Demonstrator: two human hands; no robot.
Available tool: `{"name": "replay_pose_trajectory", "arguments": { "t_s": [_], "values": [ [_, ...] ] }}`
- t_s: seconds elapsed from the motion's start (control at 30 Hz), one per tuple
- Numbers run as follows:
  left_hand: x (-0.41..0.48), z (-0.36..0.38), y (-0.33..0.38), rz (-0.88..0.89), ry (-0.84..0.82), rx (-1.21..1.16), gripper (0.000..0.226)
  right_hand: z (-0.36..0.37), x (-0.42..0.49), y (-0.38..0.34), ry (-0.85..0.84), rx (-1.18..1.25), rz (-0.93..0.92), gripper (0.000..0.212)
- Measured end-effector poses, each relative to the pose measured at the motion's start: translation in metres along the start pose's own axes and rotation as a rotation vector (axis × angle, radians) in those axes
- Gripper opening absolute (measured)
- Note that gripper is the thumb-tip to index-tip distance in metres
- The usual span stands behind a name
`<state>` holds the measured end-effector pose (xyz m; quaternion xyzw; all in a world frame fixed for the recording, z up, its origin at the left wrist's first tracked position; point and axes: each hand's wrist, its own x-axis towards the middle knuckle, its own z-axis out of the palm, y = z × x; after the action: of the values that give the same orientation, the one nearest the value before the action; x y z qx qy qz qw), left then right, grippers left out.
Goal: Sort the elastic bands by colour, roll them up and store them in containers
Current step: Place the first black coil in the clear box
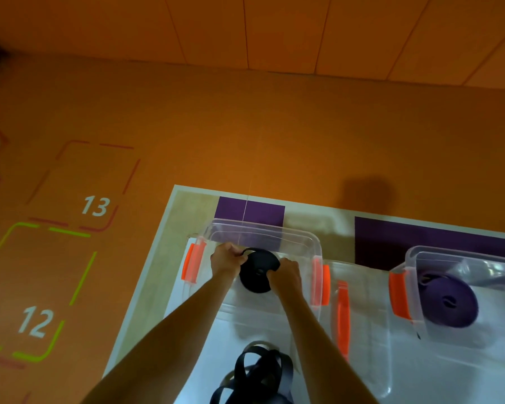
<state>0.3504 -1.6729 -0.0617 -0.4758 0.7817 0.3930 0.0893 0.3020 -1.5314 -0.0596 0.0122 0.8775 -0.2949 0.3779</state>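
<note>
Black elastic wound into a flat roll (255, 275) sits between both hands, inside the outline of the open clear container (263, 228) at the far left of the table (146, 287). I cannot tell whether the roll touches the container floor.

Left hand (226, 259): fingers curled on the roll's upper left edge, where the outer turn of band stands slightly off the coil. Right hand (286, 272): fingers curled on the right edge. Both grips are narrow and closed on the roll.

That container carries orange latches (191, 265) on its two short ends. A second clear container (461, 255) stands well apart to the right and holds a rolled purple band (449, 301). Between the two lies a clear lid (370, 330) with an orange clip (343, 313) along its left edge.

Loose black bands (257, 371) lie in a tangle on the table's near side, between the forearms.

Purple panels (250, 209) mark the table's far edge. The orange floor (245, 126) to the left bears outlined boxes numbered 13 (95, 206) and 12 (35, 322).
</note>
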Motion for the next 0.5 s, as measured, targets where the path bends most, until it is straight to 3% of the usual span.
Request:
{"name": "replay_pose_trajectory", "arguments": {
  "t_s": [0.23, 0.33, 0.5],
  "values": [
    [-0.008, -0.008, 0.005, 0.136, 0.002, 0.196, 0.020, -0.007, -0.014, -0.011, 0.028, -0.026, -0.131, 0.034],
    [-0.026, -0.018, 0.009, 0.248, -0.031, 0.332, 0.021, -0.022, -0.043, -0.018, 0.077, -0.017, -0.293, 0.034],
    [-0.084, -0.059, 0.008, 0.569, 0.102, 0.617, 0.028, -0.043, -0.120, -0.010, 0.229, -0.170, -0.539, 0.035]
  ]
}}
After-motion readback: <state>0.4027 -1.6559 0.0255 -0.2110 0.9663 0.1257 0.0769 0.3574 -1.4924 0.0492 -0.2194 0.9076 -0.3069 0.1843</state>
